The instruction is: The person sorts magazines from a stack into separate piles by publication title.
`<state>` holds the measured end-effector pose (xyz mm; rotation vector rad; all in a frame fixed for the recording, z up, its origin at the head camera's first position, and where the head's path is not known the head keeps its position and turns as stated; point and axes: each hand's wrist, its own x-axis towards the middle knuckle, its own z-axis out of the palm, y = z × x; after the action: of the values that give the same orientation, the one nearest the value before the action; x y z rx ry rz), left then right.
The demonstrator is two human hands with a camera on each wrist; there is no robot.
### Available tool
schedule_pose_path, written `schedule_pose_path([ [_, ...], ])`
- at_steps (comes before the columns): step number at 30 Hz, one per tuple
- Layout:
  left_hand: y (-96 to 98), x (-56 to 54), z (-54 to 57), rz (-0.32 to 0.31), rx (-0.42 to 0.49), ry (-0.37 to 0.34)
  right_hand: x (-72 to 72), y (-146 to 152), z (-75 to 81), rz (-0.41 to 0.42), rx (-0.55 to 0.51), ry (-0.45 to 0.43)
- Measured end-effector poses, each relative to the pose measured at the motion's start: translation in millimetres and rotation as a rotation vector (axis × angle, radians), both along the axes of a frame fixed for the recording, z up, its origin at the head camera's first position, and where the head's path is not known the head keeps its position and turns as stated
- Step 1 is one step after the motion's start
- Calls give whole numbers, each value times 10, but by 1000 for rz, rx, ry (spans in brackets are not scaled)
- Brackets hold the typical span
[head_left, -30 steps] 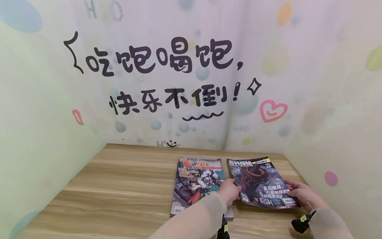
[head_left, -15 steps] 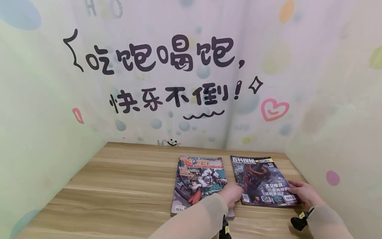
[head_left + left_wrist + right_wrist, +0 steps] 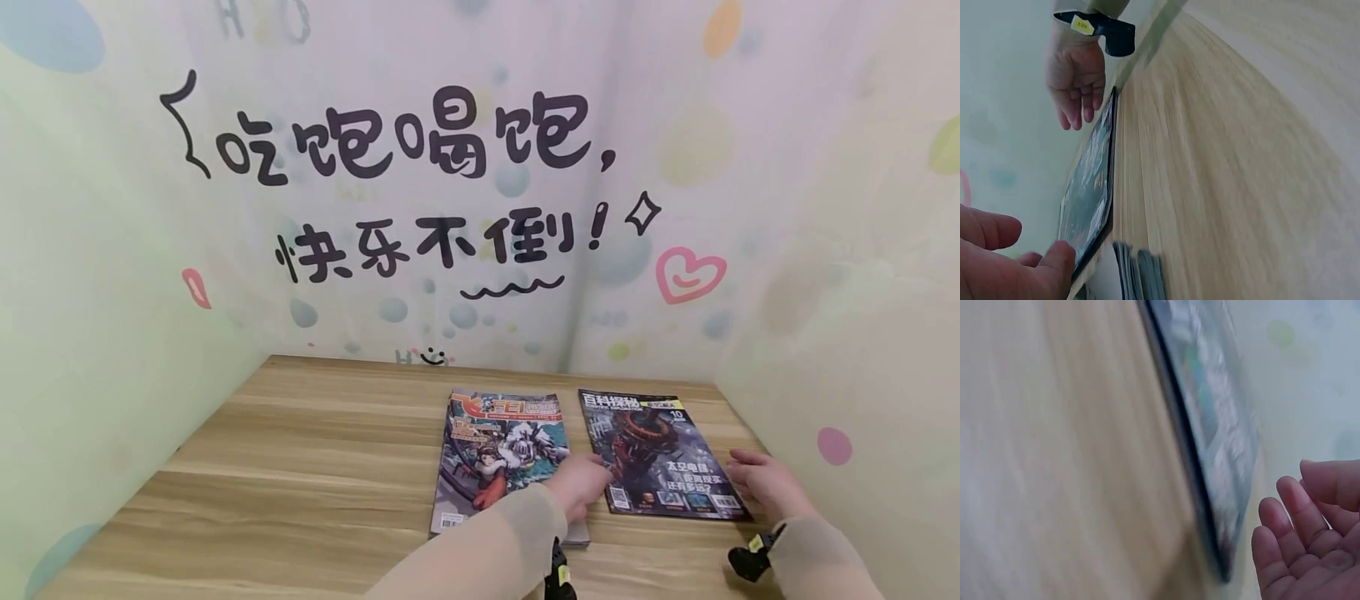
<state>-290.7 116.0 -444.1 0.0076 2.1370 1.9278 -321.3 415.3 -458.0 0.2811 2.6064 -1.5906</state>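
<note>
A dark-covered magazine (image 3: 660, 454) with white lettering lies flat on the wooden table at the right. My left hand (image 3: 581, 483) is by its left edge, over the right side of a stack of magazines (image 3: 498, 446) with a colourful cartoon cover. In the left wrist view, the fingers (image 3: 1057, 265) are loosely bent right at the dark magazine's edge, gripping nothing. Off the magazine's right edge, my right hand (image 3: 768, 483) has its fingers relaxed and spread, palm turned inward. The right wrist view shows these fingers (image 3: 1294, 512) apart from the magazine, holding nothing.
The wooden table (image 3: 285, 475) stretches out to the left of the stack. A printed curtain wall (image 3: 420, 208) with black lettering closes off the back, and pale side walls (image 3: 870, 333) stand left and right. Black cameras (image 3: 750, 558) are strapped to both wrists.
The dark magazine, earlier held by both hands and slightly raised, has shifted right and now lies flat. Both hands have let go, the right one drawing slightly away from its edge.
</note>
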Motion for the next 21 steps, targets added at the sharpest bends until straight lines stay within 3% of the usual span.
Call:
schedule_pose_path([
  [4,-108,-26,-2,-19,9,1,-11,-174,76,22,29,49],
  [9,-305,-48,24,-58,16,55,-12,-481,134,30,85,122],
  [21,-888,-84,134,-54,-13,119,78,-1277,187,88,42,101],
])
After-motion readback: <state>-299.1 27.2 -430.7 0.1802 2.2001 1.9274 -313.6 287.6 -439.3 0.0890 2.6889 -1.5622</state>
